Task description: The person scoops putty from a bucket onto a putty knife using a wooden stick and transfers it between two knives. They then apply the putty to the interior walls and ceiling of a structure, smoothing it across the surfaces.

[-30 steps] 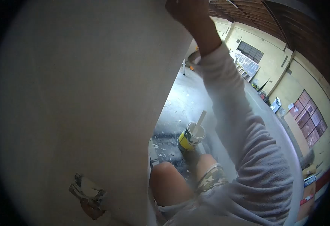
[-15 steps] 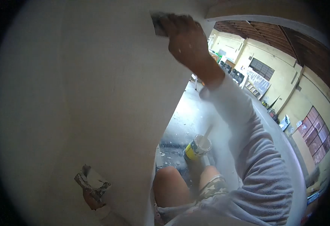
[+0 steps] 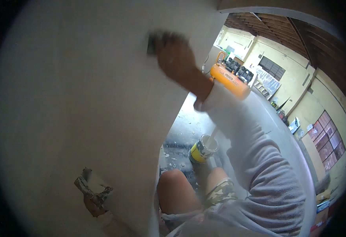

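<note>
My right hand [image 3: 177, 57] is raised against a large pale, smooth panel [image 3: 102, 106], closed on a dark, flat scraper blade [image 3: 152, 42]. Motion smears the fingers and the blade, which lies on or very close to the panel. At the lower left my left hand [image 3: 93, 205] is wrapped around a filler-smeared scraper [image 3: 87, 186] with a pale flat middle and crusted, dark-streaked edges. Its handle is hidden in the palm.
On the floor, beyond my knees, stands a paint-spattered can [image 3: 203, 149] with a yellow label and a pale stick in it. An orange air compressor [image 3: 230, 81] is farther back. A curved pale edge [image 3: 295, 138] runs along my right side.
My right hand and its scraper have moved down and to the left across the panel. The compressor shows more fully behind my arm. My left hand has barely shifted.
</note>
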`<state>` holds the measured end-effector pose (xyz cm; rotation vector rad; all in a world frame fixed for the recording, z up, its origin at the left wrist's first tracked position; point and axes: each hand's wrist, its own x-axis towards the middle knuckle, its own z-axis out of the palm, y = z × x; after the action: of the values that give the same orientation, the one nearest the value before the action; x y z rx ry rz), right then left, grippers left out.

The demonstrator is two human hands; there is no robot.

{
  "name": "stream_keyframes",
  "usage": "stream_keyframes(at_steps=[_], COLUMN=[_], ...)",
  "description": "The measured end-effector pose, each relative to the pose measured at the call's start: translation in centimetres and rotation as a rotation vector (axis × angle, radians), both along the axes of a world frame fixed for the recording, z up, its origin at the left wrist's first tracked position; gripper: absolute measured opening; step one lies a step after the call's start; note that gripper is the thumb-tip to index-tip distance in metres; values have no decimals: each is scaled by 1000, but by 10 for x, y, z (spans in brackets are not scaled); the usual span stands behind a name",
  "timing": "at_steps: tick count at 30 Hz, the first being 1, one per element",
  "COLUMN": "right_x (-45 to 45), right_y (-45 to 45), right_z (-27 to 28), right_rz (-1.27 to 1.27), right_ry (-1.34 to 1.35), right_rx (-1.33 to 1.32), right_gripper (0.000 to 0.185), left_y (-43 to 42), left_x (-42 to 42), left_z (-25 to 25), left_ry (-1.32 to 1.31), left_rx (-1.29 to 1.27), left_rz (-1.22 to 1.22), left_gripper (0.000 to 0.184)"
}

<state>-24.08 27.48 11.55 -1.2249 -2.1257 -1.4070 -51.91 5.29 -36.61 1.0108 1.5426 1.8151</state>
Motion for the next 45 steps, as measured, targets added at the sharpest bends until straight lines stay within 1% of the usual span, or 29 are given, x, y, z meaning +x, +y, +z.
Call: stream_keyframes(at_steps=[1, 2, 3, 5, 6, 7, 9, 13, 15, 16, 17, 19, 20, 21, 23, 25, 26, 27, 28, 30, 31, 33, 35, 37, 39, 41, 42, 44, 45], right_x=[-2, -7, -3, 9, 21, 32, 50, 77, 88, 91, 88, 78, 80, 82, 85, 81, 78, 69, 62, 40, 28, 23, 5, -16, -22, -44, -44, -40, -38], right_y=[-16, -31, -38, -50, -50, -50, -49, -36, -23, -15, -18, -23, -14, -11, -8, -20, -37, -51, -55, -61, -72, -47, -29, -16, 11, 2, 7, 17, 18], right_z=[-16, -17, -16, -9, -4, 6, 31, 65, 76, 83, 83, 80, 79, 70, 44, -17, -46, -64, -62, -37, -19, 16, 53, 85, 112, 127, 136, 149, 149], right_rz=[-95, -199, -205, -114, 27, 24, 69, -46, 23, 79, 75, 82, -7, -16, 31, 3, -39, -60, -21, 26, -26, 258, 303, 252, 327, 119, 114, 47, 40], right_ry=[-78, -95, -85, -101, -57, -57, -60, -36, -77, -59, -57, 56, -2, -5, 47, 6, -11, -41, -60, 53, 66, -106, -149, -112, -195, -59, -61, -204, -208], right_rx=[-122, -359, -351, -236, -39, -32, 269, 324, 431, 443, 436, 371, 404, 389, 202, 178, -32, -237, -219, -281, -235, 93, 267, 312, 437, 303, 298, 329, 326], right_gripper=[37, 41, 41, 42, 44, 44, 41, 37, 33, 35, 35, 33, 30, 30, 27, 30, 31, 32, 32, 32, 31, 33, 31, 27, 18, 21, 21, 25, 25], left_y=[0, 1, 2, 4, 2, 3, 4, 6, 6, 6, 6, 8, 9, 10, 11, 13, 11, 7, 6, 2, -1, -3, -3, -4, -6, -7, -8, -7, -6], left_x=[1, 1, 0, -2, -2, -2, -2, -3, -4, -4, -3, -1, 0, 0, 1, 1, 0, 0, -1, -1, -1, 0, 0, 1, 2, 1, 1, 1, 2], left_z=[0, 0, 1, 1, 0, -1, 0, 4, 5, 4, 4, 3, 3, 4, 4, 3, 2, 0, -1, 0, -1, -1, -2, -4, -5, -5, -5, -7, -8], left_ry=[-2, 1, -3, -2, -9, -10, -7, 0, 9, 12, 15, 21, 23, 25, 28, 32, 27, 23, 17, 12, 14, 17, 21, 27, 31, 42, 47, 54, 60], left_rx=[8, 8, 9, 16, 15, 12, 13, 13, 10, 8, 9, 7, 8, 6, 1, 10, 12, 18, 36, 76, 86, 97, 120, 132, 136, 132, 137, 131, 131], left_rz=[-10, -10, -11, -14, -12, -15, -19, -27, -29, -30, -34, -30, -28, -29, -32, -39, -35, -31, -21, -6, -5, -5, -16, -14, -11, -9, -9, -4, -2], left_gripper=[41, 41, 40, 40, 40, 40, 40, 40, 39, 39, 39, 39, 39, 39, 39, 39, 39, 39, 38, 38, 38, 38, 38, 38, 38, 37, 37, 37, 37])
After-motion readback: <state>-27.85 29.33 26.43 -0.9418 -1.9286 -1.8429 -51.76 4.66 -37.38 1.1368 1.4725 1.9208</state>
